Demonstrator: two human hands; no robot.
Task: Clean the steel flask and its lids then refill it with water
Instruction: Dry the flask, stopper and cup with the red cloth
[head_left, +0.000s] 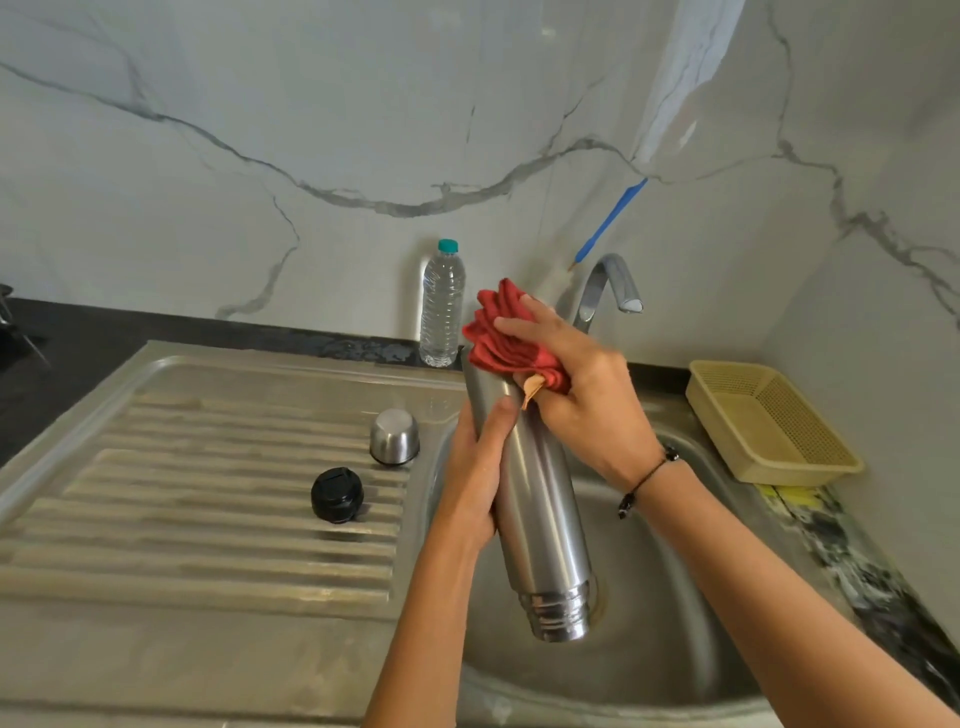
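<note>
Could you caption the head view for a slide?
Left hand holds steel flask over sink; right hand wipes with red cloth.

Steel flask (540, 499) — inverted, uncapped, tilted

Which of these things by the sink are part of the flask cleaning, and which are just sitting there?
In the job:
steel flask, gripped by left hand
red cloth, held by right hand
steel cap
black lid
water bottle, probably

Lying about:
yellow basket

Lids (337, 494) on drainboard (208, 519) left of flask (540, 499); basket (769, 421) right
</note>
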